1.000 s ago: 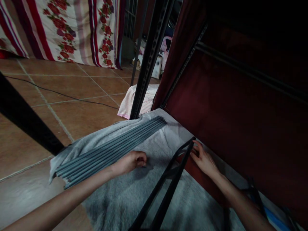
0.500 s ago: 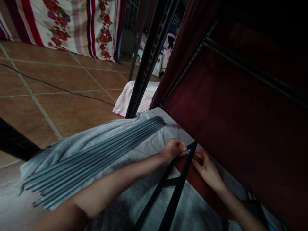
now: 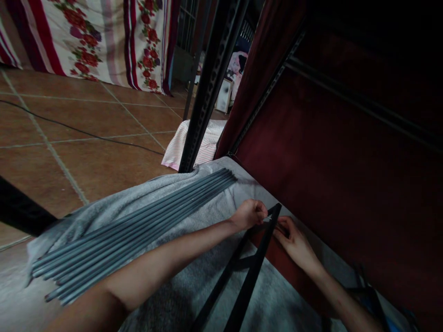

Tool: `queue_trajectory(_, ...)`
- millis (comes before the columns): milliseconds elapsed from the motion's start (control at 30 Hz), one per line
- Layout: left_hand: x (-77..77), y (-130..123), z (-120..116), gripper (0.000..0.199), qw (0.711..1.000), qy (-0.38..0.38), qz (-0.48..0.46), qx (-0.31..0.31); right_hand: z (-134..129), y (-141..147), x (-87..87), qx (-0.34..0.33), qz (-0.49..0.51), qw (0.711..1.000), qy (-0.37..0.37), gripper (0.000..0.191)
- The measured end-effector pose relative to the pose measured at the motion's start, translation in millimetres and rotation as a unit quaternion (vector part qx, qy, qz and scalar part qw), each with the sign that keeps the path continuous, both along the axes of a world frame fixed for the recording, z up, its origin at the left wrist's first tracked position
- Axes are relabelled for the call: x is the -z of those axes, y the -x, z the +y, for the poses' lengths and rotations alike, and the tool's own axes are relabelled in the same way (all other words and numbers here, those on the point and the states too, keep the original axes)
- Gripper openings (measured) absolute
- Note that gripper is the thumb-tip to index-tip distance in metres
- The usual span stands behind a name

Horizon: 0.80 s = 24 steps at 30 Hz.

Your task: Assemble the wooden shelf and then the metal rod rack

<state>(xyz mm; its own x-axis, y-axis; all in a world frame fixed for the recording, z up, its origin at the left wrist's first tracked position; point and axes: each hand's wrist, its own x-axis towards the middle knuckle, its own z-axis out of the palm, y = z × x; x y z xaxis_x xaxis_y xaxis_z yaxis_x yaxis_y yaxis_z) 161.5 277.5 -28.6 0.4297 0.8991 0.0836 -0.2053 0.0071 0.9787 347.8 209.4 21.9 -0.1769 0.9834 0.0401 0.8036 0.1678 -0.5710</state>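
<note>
A black metal frame (image 3: 254,272) with a crossbar leans over the grey blanket (image 3: 273,295). At its top end, my left hand (image 3: 249,214) pinches a small, thin, shiny metal piece (image 3: 268,217) against the near bar's left side. On the other side of that bar is my right hand (image 3: 294,242), its thumb and fingers curled close together by the bar; what lies between them is too dark to make out. A reddish-brown surface (image 3: 277,260) shows beneath the frame and my right hand.
Several grey rods (image 3: 138,230) lie side by side on the blanket at the left. A black perforated post (image 3: 204,92) rises behind them. Dark red cloth (image 3: 328,175) hangs at the right, and a black cable (image 3: 86,133) crosses the tiled floor.
The view has shifted slightly. Both hands remain at the frame's top end, and the small metal piece in my left hand now sits a little lower and points slightly differently.
</note>
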Motion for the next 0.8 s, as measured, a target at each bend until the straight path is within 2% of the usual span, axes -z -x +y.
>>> queue_trajectory(200, -10.2, 3, 13, 0.009, 0.996, -0.058, 0.044, 0.045, 2, -3, 0.5, 0.0, 0.002, 1.0, -0.005, 0.028)
queue_trajectory(333, -10.9, 6, 16, 0.008, 0.995, -0.049, 0.049, 0.073, 6, -6, 3.3, 0.0, 0.012, 1.0, -0.008, 0.025)
queue_trajectory(400, -10.8, 7, 15, 0.007, 0.995, -0.049, 0.051, 0.072, 6, -5, 3.0, 0.004, 0.009, 1.0, -0.008, 0.024)
queue_trajectory(533, -14.2, 6, 11, 0.009, 0.991, -0.095, 0.078, 0.05, 6, -1, 0.5, 0.004, 0.009, 1.0, -0.011, 0.02)
queue_trajectory(800, -25.3, 3, 10, 0.011, 0.989, -0.089, 0.09, 0.071, 7, -7, 1.8, -0.019, 0.031, 0.999, -0.02, 0.02)
